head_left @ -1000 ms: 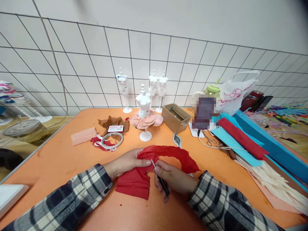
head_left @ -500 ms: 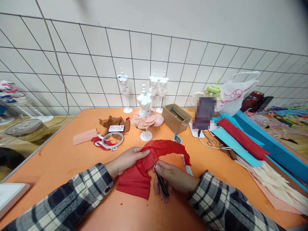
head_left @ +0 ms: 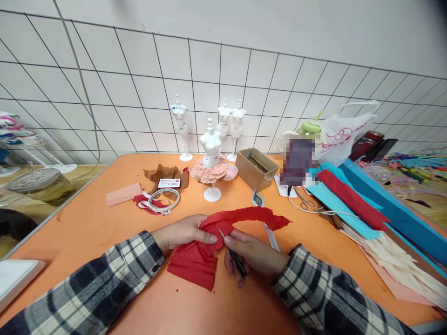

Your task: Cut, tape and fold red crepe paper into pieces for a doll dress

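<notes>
My left hand (head_left: 190, 234) is closed on a piece of red crepe paper (head_left: 193, 265), thumb on top and fingers underneath. A folded part of the paper hangs toward me, and a long ragged strip curves off to the right. My right hand (head_left: 246, 253) holds a slim black tool with a pointed metal tip (head_left: 235, 262). The tip lies against the paper just right of my left thumb; I cannot tell whether it is tweezers or snips. Beyond my hands stands a small white dress form (head_left: 210, 142) wearing a ruffled pink paper skirt (head_left: 209, 172).
A roll of white tape (head_left: 164, 201), a small labelled box (head_left: 169, 183) and brown paper (head_left: 157, 173) lie left. Behind are several white forms and a cardboard box (head_left: 256, 168). Scissors (head_left: 306, 203), a cable and coloured paper strips (head_left: 352, 200) lie right.
My left thumb has slid down and toward me over the red paper. The loose strip has swung outward to the right. My right hand keeps the tool at nearly the same spot.
</notes>
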### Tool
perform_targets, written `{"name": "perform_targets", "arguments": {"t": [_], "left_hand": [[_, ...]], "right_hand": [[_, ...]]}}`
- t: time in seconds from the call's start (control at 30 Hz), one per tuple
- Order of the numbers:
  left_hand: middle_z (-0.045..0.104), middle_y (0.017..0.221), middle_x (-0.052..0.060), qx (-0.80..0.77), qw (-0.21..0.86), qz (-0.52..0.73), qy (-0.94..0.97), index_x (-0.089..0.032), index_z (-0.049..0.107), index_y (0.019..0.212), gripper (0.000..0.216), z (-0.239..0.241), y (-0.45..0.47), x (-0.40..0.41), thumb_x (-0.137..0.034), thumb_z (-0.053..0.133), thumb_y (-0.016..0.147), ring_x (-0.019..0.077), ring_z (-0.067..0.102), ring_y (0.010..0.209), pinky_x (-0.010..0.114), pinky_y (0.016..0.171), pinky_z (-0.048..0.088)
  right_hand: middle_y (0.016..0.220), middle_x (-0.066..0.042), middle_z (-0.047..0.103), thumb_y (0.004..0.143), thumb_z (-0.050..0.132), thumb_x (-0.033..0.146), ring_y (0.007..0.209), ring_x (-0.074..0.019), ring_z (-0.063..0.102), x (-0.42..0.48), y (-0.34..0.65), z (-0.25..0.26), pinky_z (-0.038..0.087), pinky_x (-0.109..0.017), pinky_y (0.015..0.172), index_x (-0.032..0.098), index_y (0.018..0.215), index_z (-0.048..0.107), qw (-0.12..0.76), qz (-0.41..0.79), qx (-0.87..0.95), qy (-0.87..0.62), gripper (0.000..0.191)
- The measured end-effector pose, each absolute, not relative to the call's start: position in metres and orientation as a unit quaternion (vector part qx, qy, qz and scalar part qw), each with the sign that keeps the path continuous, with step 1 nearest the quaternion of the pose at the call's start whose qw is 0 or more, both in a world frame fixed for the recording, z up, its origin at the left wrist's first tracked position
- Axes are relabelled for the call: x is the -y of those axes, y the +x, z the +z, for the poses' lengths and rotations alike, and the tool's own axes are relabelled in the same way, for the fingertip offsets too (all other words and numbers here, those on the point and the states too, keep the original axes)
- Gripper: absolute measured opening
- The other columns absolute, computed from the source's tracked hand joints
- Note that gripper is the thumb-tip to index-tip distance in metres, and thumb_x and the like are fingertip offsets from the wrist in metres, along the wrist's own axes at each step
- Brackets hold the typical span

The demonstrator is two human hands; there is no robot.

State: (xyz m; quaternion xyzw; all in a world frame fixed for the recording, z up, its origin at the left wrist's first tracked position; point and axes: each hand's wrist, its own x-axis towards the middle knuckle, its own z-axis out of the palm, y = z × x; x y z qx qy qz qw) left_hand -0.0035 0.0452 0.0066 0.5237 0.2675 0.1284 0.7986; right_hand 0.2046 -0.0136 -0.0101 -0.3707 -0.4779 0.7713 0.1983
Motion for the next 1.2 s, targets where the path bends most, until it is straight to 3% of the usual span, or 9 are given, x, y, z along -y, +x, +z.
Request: {"name": "perform_targets", "arguments": {"t": [0.3,0.43,0.53,0.67,0.87,0.97,1.07,1.2], "left_hand": [[0.072,0.101,0.006,-0.27,0.762,0.133,0.574,-0.015,0.067,0.106,0.035,0.0073,0.0008,-0.0445,-0.027,0.077,0.075,0.0202,0.066,0.089,0.031,0.086,0.05],[0.072,0.106,0.009,-0.297,0.745,0.158,0.576,-0.014,0.067,0.108,0.04,0.0083,0.0011,-0.0442,-0.043,0.07,0.081,0.0219,0.065,0.095,0.031,0.088,0.049],[0.074,0.098,0.008,-0.412,0.684,0.201,0.567,-0.013,0.07,0.093,0.047,0.007,0.0025,-0.044,-0.058,0.058,0.085,0.0226,0.065,0.092,0.03,0.086,0.048],[0.075,0.086,0.007,-0.502,0.64,0.199,0.547,-0.013,0.07,0.076,0.054,0.0047,0.0049,-0.0456,-0.065,0.056,0.082,0.0231,0.065,0.082,0.03,0.077,0.048],[0.076,0.091,0.008,-0.478,0.674,0.201,0.526,-0.013,0.072,0.083,0.048,0.0065,0.0038,-0.0445,-0.059,0.06,0.082,0.0249,0.066,0.089,0.031,0.085,0.047],[0.076,0.096,0.01,-0.37,0.778,0.196,0.468,-0.012,0.072,0.097,0.035,0.006,0.0002,-0.0439,-0.042,0.071,0.078,0.0253,0.068,0.09,0.034,0.087,0.049],[0.077,0.095,0.01,-0.303,0.822,0.186,0.445,-0.012,0.073,0.099,0.031,0.0032,-0.003,-0.0451,-0.021,0.077,0.069,0.0225,0.07,0.083,0.033,0.085,0.05],[0.076,0.098,0.009,-0.293,0.817,0.183,0.461,-0.012,0.072,0.1,0.028,0.0005,-0.0042,-0.0462,-0.016,0.074,0.073,0.0204,0.07,0.083,0.031,0.088,0.05]], "right_hand": [[0.062,0.003,0.058,0.093,0.045,0.053,0.041,-0.008,0.053,0.0155,0.2006,-0.0057,0.039,-0.017,0.038,0.021,0.089,0.045,0.189,0.757,0.481,-0.4,0.032],[0.055,0.008,0.051,0.093,0.046,0.048,0.036,-0.0068,0.045,0.0139,0.2021,-0.0102,0.043,-0.019,0.038,0.021,0.086,0.042,0.182,0.746,0.49,-0.412,0.028],[0.053,0.01,0.045,0.093,0.047,0.047,0.035,-0.0049,0.037,0.0123,0.2036,-0.0127,0.045,-0.019,0.038,0.021,0.078,0.038,0.208,0.745,0.475,-0.419,0.032],[0.052,0.009,0.044,0.087,0.052,0.061,0.036,-0.0043,0.036,0.0118,0.2048,-0.0113,0.044,-0.019,0.036,0.02,0.071,0.04,0.215,0.749,0.477,-0.407,0.046],[0.05,0.002,0.054,0.083,0.043,0.074,0.035,-0.0079,0.05,0.0124,0.2059,-0.0113,0.041,-0.019,0.036,0.015,0.065,0.049,0.183,0.754,0.481,-0.408,0.062],[0.052,0.0,0.057,0.081,0.044,0.075,0.037,-0.0098,0.053,0.013,0.2064,-0.0108,0.041,-0.02,0.037,0.015,0.071,0.05,0.181,0.759,0.479,-0.402,0.061],[0.059,0.001,0.06,0.08,0.051,0.071,0.04,-0.0103,0.054,0.0134,0.2066,-0.012,0.04,-0.02,0.038,0.016,0.081,0.049,0.192,0.767,0.465,-0.398,0.055],[0.062,-0.001,0.06,0.08,0.05,0.072,0.041,-0.0094,0.054,0.013,0.2062,-0.0148,0.041,-0.02,0.038,0.014,0.077,0.052,0.181,0.765,0.476,-0.394,0.058]]}}
